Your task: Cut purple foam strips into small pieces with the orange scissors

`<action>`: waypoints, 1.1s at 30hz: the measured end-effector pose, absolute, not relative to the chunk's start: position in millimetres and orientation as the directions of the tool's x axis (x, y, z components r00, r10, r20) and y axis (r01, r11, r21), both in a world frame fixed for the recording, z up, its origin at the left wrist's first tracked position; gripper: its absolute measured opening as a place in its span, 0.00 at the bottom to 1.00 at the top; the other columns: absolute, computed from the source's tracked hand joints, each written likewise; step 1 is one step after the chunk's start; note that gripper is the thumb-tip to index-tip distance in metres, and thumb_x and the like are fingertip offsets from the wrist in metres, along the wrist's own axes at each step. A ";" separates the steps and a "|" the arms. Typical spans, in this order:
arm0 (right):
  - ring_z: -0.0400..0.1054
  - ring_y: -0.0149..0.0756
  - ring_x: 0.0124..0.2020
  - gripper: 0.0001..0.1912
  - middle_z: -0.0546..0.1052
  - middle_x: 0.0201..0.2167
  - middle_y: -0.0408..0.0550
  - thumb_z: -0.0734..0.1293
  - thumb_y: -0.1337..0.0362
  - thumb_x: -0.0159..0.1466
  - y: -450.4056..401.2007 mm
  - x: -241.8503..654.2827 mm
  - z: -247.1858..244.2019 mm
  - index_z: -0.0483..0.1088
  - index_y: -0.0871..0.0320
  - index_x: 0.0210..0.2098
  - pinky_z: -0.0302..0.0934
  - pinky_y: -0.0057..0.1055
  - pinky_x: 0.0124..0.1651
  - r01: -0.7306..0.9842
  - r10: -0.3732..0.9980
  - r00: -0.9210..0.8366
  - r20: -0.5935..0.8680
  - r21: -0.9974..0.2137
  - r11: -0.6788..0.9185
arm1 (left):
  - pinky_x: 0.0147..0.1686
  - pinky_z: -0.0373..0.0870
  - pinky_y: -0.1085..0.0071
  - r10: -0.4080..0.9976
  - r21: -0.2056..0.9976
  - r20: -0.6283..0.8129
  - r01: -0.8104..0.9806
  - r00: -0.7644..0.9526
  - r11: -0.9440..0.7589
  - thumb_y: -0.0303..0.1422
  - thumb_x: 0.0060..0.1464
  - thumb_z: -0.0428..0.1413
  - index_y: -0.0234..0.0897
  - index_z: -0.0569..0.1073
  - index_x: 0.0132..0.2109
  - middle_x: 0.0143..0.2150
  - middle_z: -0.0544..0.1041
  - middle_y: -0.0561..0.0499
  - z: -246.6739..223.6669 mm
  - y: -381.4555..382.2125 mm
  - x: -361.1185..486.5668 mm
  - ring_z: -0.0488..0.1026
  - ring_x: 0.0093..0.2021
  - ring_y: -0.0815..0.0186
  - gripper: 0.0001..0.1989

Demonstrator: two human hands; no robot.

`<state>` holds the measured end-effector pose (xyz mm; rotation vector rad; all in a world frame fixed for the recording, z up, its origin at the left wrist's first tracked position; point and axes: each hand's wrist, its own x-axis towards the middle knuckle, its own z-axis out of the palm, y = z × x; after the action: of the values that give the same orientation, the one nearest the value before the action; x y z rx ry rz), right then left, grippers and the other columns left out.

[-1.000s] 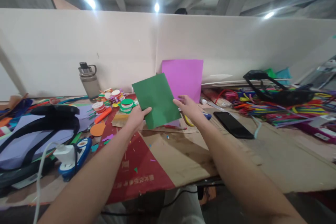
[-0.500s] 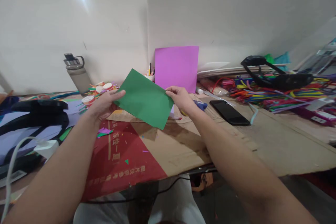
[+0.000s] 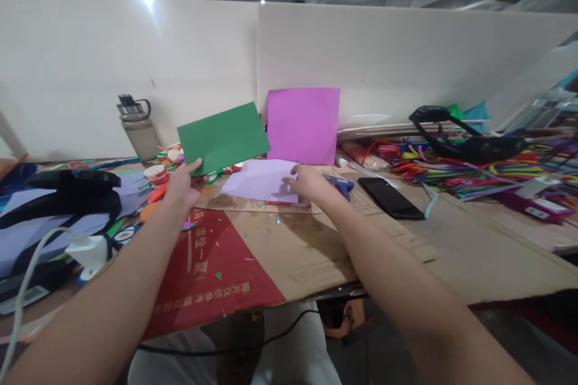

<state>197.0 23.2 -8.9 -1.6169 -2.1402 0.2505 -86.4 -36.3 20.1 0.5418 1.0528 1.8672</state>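
My left hand (image 3: 186,187) pinches the lower left corner of a green sheet of paper (image 3: 226,138), which it holds tilted above the table. My right hand (image 3: 304,183) is at the right end of a lavender sheet (image 3: 259,180) lying on the table. Its fingers are bent but apart, with nothing held between them; whether they touch the sheet I cannot tell. A purple sheet (image 3: 303,123) stands upright against the wall behind. Just right of my right hand lies a blue tool (image 3: 341,185), partly hidden.
Cardboard (image 3: 316,252) covers the tabletop, with small paper scraps on it. At right lie a black phone (image 3: 392,197) and a heap of colourful strips (image 3: 451,171). A bottle (image 3: 139,132) stands at back left; a white charger (image 3: 88,252) with its cable is front left.
My right hand has let go of the green sheet and moved down to the lavender sheet. My left hand has raised and turned the green sheet toward the left, uncovering the lavender one.
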 end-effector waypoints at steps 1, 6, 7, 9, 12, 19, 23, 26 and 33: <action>0.72 0.52 0.45 0.18 0.78 0.41 0.67 0.66 0.55 0.63 20.4 194.3 -11.2 0.71 0.64 0.44 0.61 0.40 0.46 0.893 0.955 -0.207 0.211 -0.357 0.273 | 0.15 0.63 0.80 0.861 0.833 -0.049 -0.496 -0.506 -0.244 0.20 0.50 0.57 0.37 0.72 0.33 0.26 0.76 0.56 18.5 -36.5 -84.9 0.68 0.20 0.74 0.07; 0.73 0.55 0.42 0.25 0.78 0.39 0.67 0.70 0.59 0.57 12.7 187.7 -20.8 0.67 0.63 0.51 0.63 0.41 0.41 0.901 0.968 -0.171 0.181 -0.369 0.229 | 0.15 0.61 0.80 0.852 0.806 -0.058 -0.528 -0.520 -0.267 0.19 0.49 0.58 0.37 0.73 0.35 0.31 0.78 0.55 9.6 -35.6 -80.8 0.69 0.22 0.74 0.09; 0.74 0.53 0.41 0.26 0.78 0.39 0.65 0.71 0.61 0.55 14.2 188.2 -23.1 0.66 0.62 0.52 0.63 0.40 0.40 0.889 0.970 -0.155 0.186 -0.401 0.220 | 0.15 0.60 0.80 0.855 0.800 -0.061 -0.537 -0.515 -0.266 0.19 0.49 0.57 0.37 0.72 0.36 0.31 0.79 0.55 8.1 -35.1 -80.7 0.69 0.22 0.74 0.09; 0.74 0.49 0.40 0.28 0.78 0.41 0.62 0.70 0.65 0.54 20.4 190.5 -27.7 0.64 0.61 0.54 0.64 0.37 0.39 0.858 0.973 -0.105 0.207 -0.475 0.194 | 0.15 0.61 0.81 0.859 0.794 -0.075 -0.551 -0.506 -0.255 0.19 0.49 0.58 0.37 0.72 0.36 0.31 0.79 0.55 5.6 -34.1 -80.6 0.70 0.22 0.74 0.09; 0.74 0.44 0.40 0.27 0.78 0.41 0.60 0.68 0.68 0.54 32.3 193.9 -31.8 0.64 0.62 0.54 0.65 0.34 0.39 0.802 0.971 -0.034 0.237 -0.573 0.168 | 0.15 0.61 0.80 0.863 0.793 -0.086 -0.559 -0.498 -0.243 0.20 0.49 0.59 0.36 0.72 0.38 0.31 0.79 0.54 3.5 -33.6 -79.3 0.70 0.22 0.74 0.10; 0.66 0.36 0.30 0.07 0.74 0.27 0.47 0.61 0.65 0.59 43.7 203.9 -19.5 0.70 0.60 0.30 0.59 0.31 0.37 0.528 0.898 0.091 0.430 -0.785 0.323 | 0.13 0.59 0.80 0.865 0.734 -0.055 -0.608 -0.499 -0.304 0.17 0.49 0.56 0.33 0.72 0.36 0.28 0.77 0.55 7.1 -35.8 -75.4 0.70 0.19 0.74 0.08; 0.63 0.37 0.32 0.08 0.72 0.29 0.48 0.59 0.64 0.61 44.3 217.8 -6.9 0.68 0.59 0.34 0.58 0.33 0.41 0.535 0.786 0.283 0.550 -0.770 0.346 | 0.13 0.60 0.80 0.874 0.754 -0.064 -0.597 -0.481 -0.273 0.17 0.50 0.56 0.33 0.73 0.36 0.28 0.77 0.54 5.4 -34.6 -76.8 0.69 0.19 0.74 0.08; 0.64 0.37 0.34 0.08 0.72 0.31 0.49 0.59 0.64 0.61 45.6 224.8 -1.6 0.67 0.60 0.35 0.59 0.35 0.44 0.490 0.741 0.352 0.573 -0.787 0.375 | 0.14 0.61 0.81 0.880 0.757 -0.066 -0.599 -0.470 -0.263 0.17 0.51 0.56 0.33 0.73 0.35 0.28 0.77 0.53 6.4 -34.8 -78.0 0.69 0.19 0.74 0.08; 0.66 0.38 0.38 0.10 0.73 0.35 0.51 0.59 0.64 0.60 56.7 230.5 -6.9 0.66 0.60 0.40 0.62 0.37 0.47 0.351 0.736 0.436 0.517 -0.851 0.390 | 0.13 0.59 0.80 0.860 0.678 -0.030 -0.643 -0.509 -0.357 0.18 0.54 0.55 0.34 0.71 0.34 0.25 0.76 0.56 20.2 -40.9 -79.9 0.69 0.18 0.74 0.08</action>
<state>230.5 56.7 -6.9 -1.2056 -1.1560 0.3307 -79.9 -40.9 20.2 0.4129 0.7929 1.9794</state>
